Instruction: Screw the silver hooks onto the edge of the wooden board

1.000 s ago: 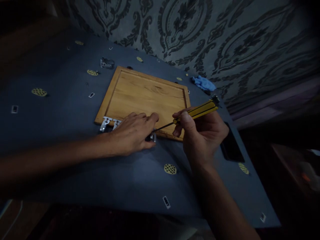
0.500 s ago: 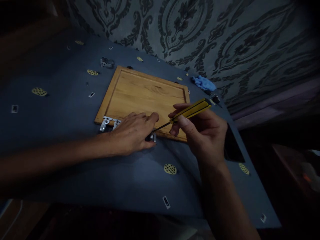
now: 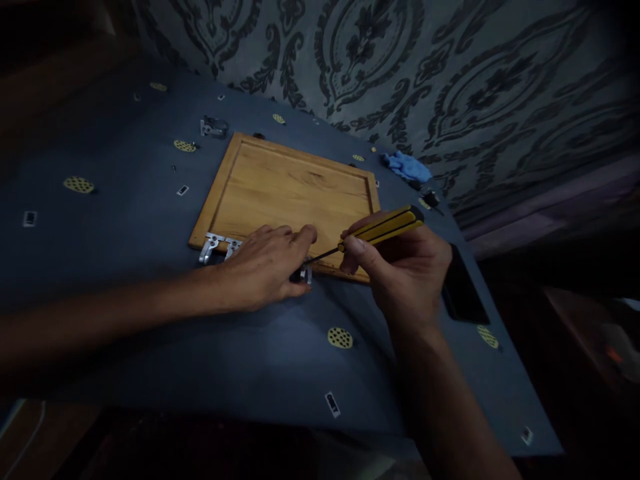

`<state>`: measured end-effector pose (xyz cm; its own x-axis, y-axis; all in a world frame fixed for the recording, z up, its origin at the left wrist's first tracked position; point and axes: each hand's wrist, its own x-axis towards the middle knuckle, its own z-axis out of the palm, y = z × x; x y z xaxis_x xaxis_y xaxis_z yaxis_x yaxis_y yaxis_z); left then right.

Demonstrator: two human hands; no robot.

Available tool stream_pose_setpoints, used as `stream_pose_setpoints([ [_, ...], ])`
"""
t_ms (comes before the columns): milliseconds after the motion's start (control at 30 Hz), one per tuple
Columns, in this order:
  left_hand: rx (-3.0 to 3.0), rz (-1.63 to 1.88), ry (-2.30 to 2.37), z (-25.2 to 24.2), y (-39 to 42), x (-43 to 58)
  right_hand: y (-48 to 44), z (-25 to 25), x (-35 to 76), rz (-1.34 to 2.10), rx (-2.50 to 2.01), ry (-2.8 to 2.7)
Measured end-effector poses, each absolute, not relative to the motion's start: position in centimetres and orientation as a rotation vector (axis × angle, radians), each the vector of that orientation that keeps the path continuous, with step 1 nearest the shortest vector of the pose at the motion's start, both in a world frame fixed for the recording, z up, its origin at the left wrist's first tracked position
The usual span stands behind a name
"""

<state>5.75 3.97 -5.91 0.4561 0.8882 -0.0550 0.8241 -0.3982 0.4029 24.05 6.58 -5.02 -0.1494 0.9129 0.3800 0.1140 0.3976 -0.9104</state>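
A framed wooden panel (image 3: 295,190), like a small cabinet door, lies flat on the blue cloth. Across its near edge lies my left hand (image 3: 267,267), the fingers over the rim and the thumb below. Between thumb and forefinger shows a metal fitting (image 3: 308,275), hinge-like and mostly hidden. My right hand (image 3: 405,267) grips a yellow and black screwdriver (image 3: 383,229) by its handle. Its thin shaft slants down to the left, with the tip at this fitting. Left of my left hand, more metal fittings (image 3: 211,247) sit along the panel's near edge.
Beyond the panel lies a loose metal fitting (image 3: 215,127), with a small screw (image 3: 174,169) nearby. A crumpled blue cloth or glove (image 3: 407,167) rests by the patterned wall (image 3: 370,60). A dark phone (image 3: 465,290) lies near the table's right edge.
My right hand has shifted slightly left and its fingers have closed further around the screwdriver handle. The handle sits a little lower. The left hand and panel stay put.
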Motion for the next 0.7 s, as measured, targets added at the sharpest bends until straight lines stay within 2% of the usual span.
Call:
stream_pose_setpoints([
  [700, 2.356, 0.252, 1.467, -6.08, 3.94, 5.79, 6.63, -4.86, 23.85, 0.922, -0.978, -1.556],
])
